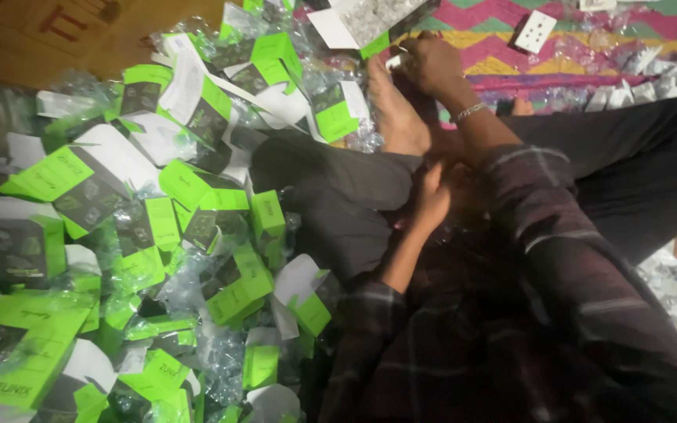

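Observation:
My right hand (pixel 431 63), a thin bracelet on its wrist, reaches forward past my bare foot (pixel 392 110). Its fingers are curled around a small white piece (pixel 393 61), just below a grey-and-white box with a green tab (pixel 370 23). My left hand (pixel 432 200) rests curled against my lap by the dark trouser leg (pixel 331 196); whether it holds anything is hidden. Both arms wear dark plaid sleeves.
A deep heap of green-and-black small cartons (pixel 80 180) and crumpled clear plastic wrap (pixel 190 282) fills the left half. A zigzag patterned mat (pixel 503 31) lies ahead with a white socket plate (pixel 536 31) on it. White pieces (pixel 675 282) are scattered at right.

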Demonstrator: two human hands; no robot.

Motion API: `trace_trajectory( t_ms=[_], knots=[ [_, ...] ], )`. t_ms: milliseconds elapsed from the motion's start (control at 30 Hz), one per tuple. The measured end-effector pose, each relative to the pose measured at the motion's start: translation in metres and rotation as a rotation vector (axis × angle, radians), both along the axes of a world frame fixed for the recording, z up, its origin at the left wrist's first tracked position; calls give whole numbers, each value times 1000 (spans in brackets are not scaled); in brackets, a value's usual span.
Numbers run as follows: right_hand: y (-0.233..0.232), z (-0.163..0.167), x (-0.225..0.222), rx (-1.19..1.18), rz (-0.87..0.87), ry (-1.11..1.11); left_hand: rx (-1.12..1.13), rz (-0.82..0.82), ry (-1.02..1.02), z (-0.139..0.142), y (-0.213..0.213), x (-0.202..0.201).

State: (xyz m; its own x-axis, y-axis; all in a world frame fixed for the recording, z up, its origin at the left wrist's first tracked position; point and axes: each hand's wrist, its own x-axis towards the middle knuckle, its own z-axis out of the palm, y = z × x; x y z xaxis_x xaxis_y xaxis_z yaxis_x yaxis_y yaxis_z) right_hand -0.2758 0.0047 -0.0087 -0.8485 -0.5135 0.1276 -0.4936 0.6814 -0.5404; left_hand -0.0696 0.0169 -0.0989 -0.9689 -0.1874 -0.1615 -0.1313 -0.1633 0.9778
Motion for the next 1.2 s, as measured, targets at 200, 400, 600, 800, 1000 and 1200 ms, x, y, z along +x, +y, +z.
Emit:
trace_trajectory(
  t_ms=[200, 400, 600, 800, 1000, 1200],
  knots=[
    [44, 17, -3, 124, 149, -222, 121, -35, -7, -13, 10, 4],
    [162, 61, -7, -505, -309, -617, 220, -47, -6, -28, 23, 9],
    [342, 69, 20, -343, -264, 217, 119, -82, -24, -34, 35, 6],
    [489, 13, 134, 498, -719, 77, -27, -93, 9, -28, 47, 10],
    [502, -35, 216, 442, -687, -10, -40, -110, 3, -19, 59, 10],
    [498, -40, 230, 228, -701, 94, -66, -117, 12, -13, 61, 12]
  ],
)
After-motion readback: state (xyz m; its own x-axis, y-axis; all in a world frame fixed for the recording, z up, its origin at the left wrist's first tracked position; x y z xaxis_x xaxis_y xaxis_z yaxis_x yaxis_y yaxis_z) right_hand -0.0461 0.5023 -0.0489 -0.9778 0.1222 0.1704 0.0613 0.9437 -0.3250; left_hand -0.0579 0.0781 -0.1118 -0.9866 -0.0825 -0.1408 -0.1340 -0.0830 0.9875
